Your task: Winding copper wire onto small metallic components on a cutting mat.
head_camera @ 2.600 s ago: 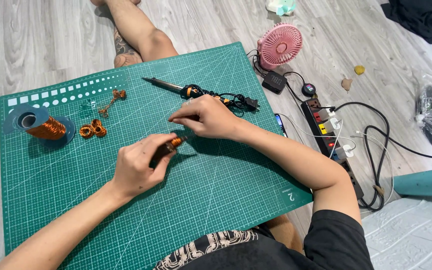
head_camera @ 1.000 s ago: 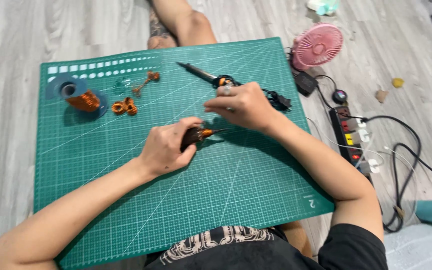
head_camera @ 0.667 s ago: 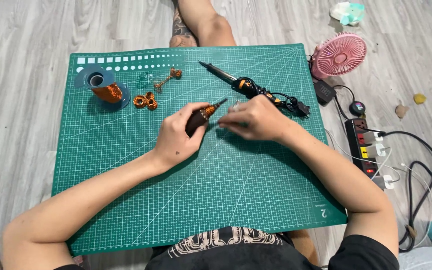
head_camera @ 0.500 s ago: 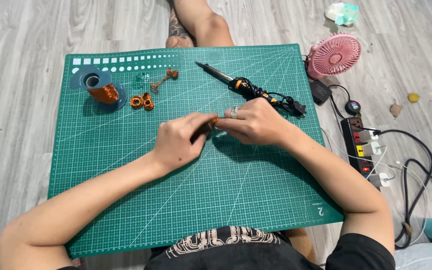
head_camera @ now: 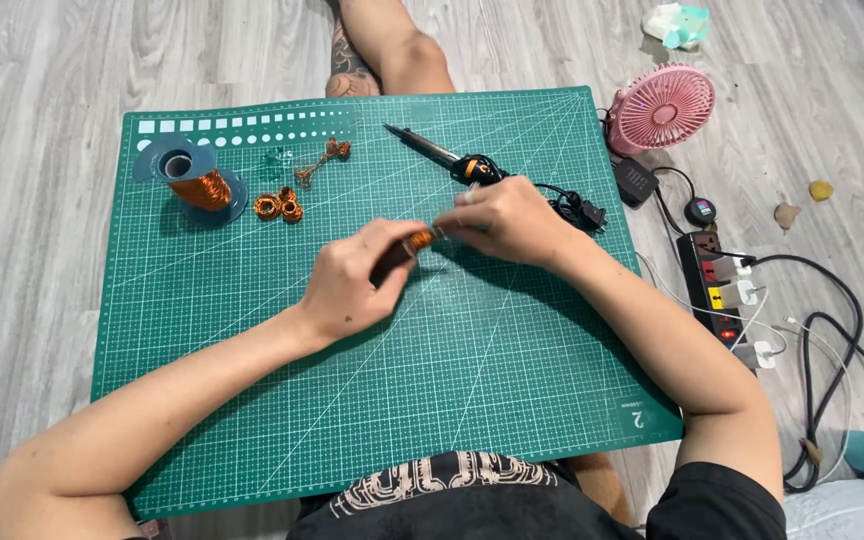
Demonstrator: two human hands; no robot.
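Copper-wound tool [head_camera: 410, 247] sits gripped in left hand [head_camera: 352, 283], right hand [head_camera: 507, 220] pinching its tip.

Hands [head_camera: 352, 280] gripping, perhaps, copper coil [head_camera: 420, 240], green mat [head_camera: 252, 400]

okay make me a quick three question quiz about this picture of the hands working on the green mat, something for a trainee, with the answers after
1. True or false: the left hand grips a dark-handled tool with copper-coloured wire at its tip.
2. Where does the spool of copper wire stand on the green cutting mat? A) far left corner B) near right corner C) centre
3. What lies on the mat just beyond the right hand?

Key
1. True.
2. A.
3. A soldering iron, tip pointing away toward the far left, its cord running off toward the power strip on the floor beside the pink fan.
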